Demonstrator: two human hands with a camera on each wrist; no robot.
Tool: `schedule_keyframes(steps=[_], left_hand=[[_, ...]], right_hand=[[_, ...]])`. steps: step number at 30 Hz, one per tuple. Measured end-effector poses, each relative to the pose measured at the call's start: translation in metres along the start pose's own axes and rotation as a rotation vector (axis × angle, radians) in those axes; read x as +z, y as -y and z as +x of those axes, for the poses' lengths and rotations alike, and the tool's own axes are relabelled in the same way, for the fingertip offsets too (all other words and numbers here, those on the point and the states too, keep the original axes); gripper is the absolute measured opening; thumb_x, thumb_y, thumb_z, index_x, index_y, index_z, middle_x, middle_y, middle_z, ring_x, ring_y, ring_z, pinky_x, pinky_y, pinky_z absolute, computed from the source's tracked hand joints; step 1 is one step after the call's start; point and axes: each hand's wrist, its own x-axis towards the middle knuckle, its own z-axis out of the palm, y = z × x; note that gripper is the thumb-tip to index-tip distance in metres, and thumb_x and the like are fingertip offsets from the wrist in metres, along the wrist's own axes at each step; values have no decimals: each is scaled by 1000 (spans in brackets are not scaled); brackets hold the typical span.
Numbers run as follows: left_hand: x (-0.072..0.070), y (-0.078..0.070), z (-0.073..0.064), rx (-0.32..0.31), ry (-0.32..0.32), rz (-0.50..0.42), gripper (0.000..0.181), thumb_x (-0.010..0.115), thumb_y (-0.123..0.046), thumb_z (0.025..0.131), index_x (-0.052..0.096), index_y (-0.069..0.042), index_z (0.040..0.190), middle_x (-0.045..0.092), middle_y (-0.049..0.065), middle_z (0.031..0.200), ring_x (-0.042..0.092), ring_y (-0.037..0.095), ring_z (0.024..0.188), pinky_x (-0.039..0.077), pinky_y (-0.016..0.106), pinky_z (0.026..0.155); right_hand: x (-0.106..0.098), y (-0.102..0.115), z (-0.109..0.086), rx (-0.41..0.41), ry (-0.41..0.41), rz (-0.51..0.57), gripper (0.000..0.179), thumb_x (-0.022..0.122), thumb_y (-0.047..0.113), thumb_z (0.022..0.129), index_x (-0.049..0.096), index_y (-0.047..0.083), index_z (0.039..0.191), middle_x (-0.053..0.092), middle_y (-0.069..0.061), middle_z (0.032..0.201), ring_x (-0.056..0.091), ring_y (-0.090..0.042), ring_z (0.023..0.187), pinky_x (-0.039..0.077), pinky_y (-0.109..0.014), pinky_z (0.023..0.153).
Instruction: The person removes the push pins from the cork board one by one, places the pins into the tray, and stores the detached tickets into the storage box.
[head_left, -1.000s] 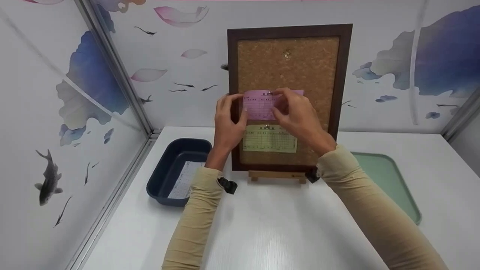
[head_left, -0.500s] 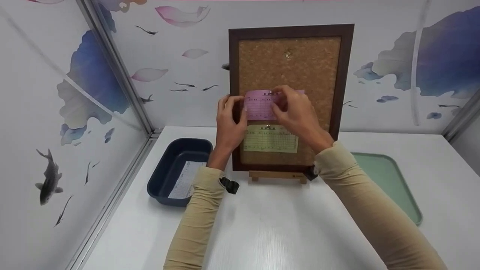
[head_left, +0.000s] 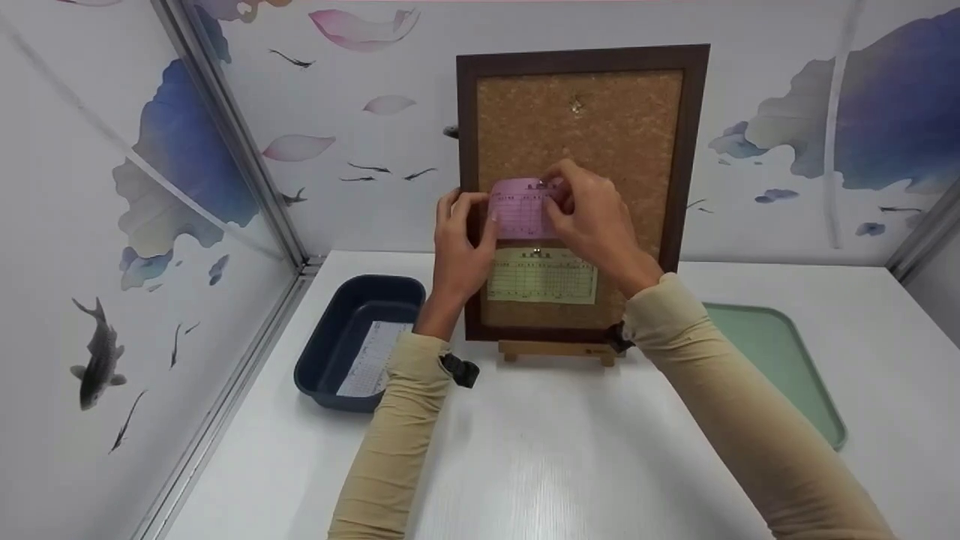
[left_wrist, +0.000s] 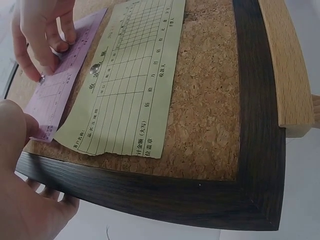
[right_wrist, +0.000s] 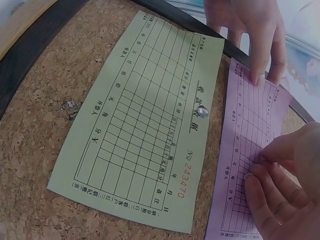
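A pink receipt slip point(head_left: 517, 214) lies on the framed cork board point(head_left: 630, 150), held by a clear pushpin point(left_wrist: 42, 78) near its upper edge. My right hand point(head_left: 596, 217) has bent index finger and thumb at that pin, the other fingers curled over the slip's right part. The left hand point(head_left: 461, 247) grips the board's left frame: its thumb rests on the slip's left end, its fingers reach behind the frame. Just below hangs a green receipt slip point(right_wrist: 145, 120), fixed by a second clear pushpin point(right_wrist: 202, 111). The pink slip's right end is hidden behind my right hand.
Supporting the board is a small wooden easel point(head_left: 559, 349) on the white table point(head_left: 525, 465). At the left stands a dark blue bin point(head_left: 319, 382) with a white printed slip point(head_left: 367, 367) in it. A green tray point(head_left: 787, 360) lies at the right, partly behind my sleeve.
My right hand has shifted slightly left and up at the pin, now covering the pink slip's right corner. The slip's left end bows more. The left hand keeps its grip.
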Motion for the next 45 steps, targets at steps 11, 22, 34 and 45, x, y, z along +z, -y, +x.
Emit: schedule_keyframes(steps=[11, 22, 34, 45], left_hand=[[-1, 2, -2, 1, 6, 1, 24, 64, -24, 110, 69, -7, 126, 52, 15, 151, 43, 27, 153, 39, 45, 126], [-1, 2, -2, 5, 5, 6, 24, 65, -25, 110, 70, -7, 125, 53, 14, 149, 42, 27, 154, 39, 45, 127], [-1, 2, -2, 12, 13, 7, 21, 65, -22, 110, 70, -7, 124, 55, 17, 148, 38, 32, 158, 36, 48, 130], [0, 2, -2, 9, -9, -10, 21, 66, -23, 109, 72, -6, 121, 59, 15, 141, 42, 30, 155, 36, 47, 129]], right_hand=[[4, -2, 0, -69, -47, -37, 16, 70, 15, 103, 71, 14, 119, 72, -7, 92, 67, -21, 79, 51, -37, 66], [6, -3, 0, -106, -146, -128, 17, 74, 25, 104, 74, 10, 112, 74, -11, 101, 71, -28, 84, 59, -51, 72], [10, -3, 1, -196, -230, -261, 17, 74, 22, 103, 76, 6, 110, 77, -14, 102, 76, -38, 81, 61, -57, 65], [12, -3, 0, -206, -257, -251, 14, 73, 17, 102, 77, 6, 109, 78, -14, 102, 77, -39, 84, 61, -57, 68]])
